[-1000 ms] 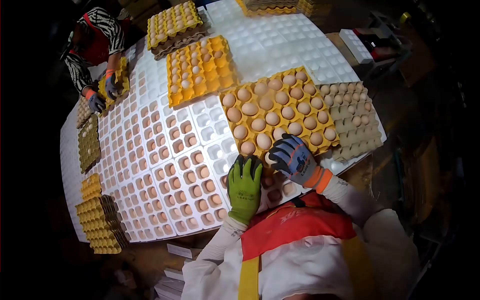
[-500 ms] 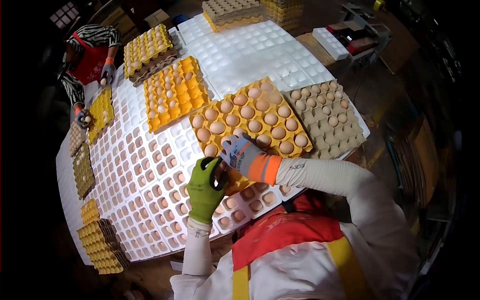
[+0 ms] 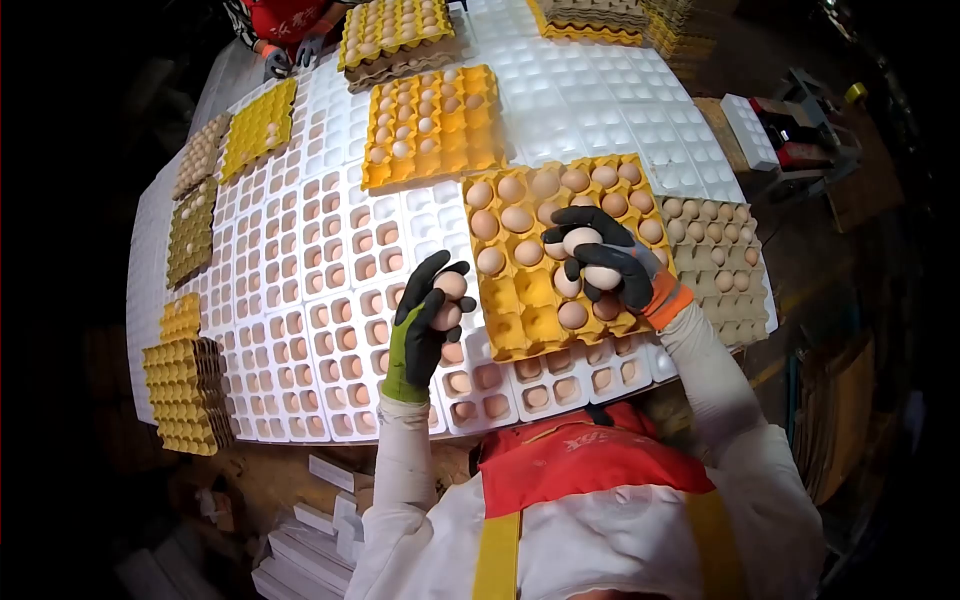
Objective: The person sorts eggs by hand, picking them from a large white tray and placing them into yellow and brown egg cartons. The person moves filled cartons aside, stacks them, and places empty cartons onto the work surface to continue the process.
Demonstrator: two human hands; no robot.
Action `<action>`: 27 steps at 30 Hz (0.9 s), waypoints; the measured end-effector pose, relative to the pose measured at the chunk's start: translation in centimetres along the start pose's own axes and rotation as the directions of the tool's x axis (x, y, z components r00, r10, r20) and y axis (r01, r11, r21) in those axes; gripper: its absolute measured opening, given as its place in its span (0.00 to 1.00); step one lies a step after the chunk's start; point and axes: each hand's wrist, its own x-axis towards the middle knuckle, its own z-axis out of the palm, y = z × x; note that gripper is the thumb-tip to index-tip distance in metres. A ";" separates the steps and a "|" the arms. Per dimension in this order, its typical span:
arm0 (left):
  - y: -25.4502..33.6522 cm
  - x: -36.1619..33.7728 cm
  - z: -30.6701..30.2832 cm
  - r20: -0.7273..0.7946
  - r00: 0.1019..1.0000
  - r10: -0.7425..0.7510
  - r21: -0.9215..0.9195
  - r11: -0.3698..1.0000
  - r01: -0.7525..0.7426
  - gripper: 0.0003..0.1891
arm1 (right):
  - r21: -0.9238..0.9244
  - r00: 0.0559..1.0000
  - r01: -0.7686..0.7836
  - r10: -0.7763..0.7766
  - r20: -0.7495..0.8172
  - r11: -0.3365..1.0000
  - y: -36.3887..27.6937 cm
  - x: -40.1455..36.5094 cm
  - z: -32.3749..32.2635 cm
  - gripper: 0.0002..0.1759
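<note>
At the far left edge of the tabletop [image 3: 142,300] a stack of empty yellow trays [image 3: 185,395] stands near the front corner, with an olive tray [image 3: 190,232] further back. White plastic cartons [image 3: 300,330] cover most of the surface, and many of their cells hold an egg.

The left hand [image 3: 418,330], in a green glove with black fingers [image 3: 426,276], hovers over these cartons, just left of the big yellow tray [image 3: 530,320]. Its fingers curl around two eggs [image 3: 449,287], one above the other, gripped between the thumb and the fingertips.

The big yellow tray lies in front of the person, on top of the white cartons. Eggs fill its far rows, and several cells on its near left side are empty. The right hand [image 3: 618,268], in a dark glove with an orange cuff, is over this tray's right half. Its fingers [image 3: 600,216] are spread and hooked around more eggs [image 3: 582,240], at least two, held just above the tray.

To the right, touching the yellow tray, lies a brown pulp tray [image 3: 722,300] partly filled with eggs. At the back, another yellow tray [image 3: 435,125] carries small eggs, and a co-worker's gloved hand [image 3: 275,62] reaches in at the far corner.
</note>
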 end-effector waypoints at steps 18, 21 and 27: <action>-1.0 0.0 -8.0 -0.040 0.980 0.193 0.993 0.117 0.017 0.17 | -0.917 0.912 0.378 -0.222 0.345 0.129 0.8 5.4 8.3 0.22; -5.1 0.5 -8.4 -0.086 0.991 0.105 0.958 -0.266 0.112 0.12 | -0.865 0.916 0.398 0.175 0.360 -0.305 3.6 8.9 15.0 0.10; -8.0 -4.6 -7.0 -0.023 0.926 0.377 0.977 0.204 -0.059 0.16 | -0.717 0.802 0.577 0.440 0.404 -0.391 8.0 13.9 16.4 0.21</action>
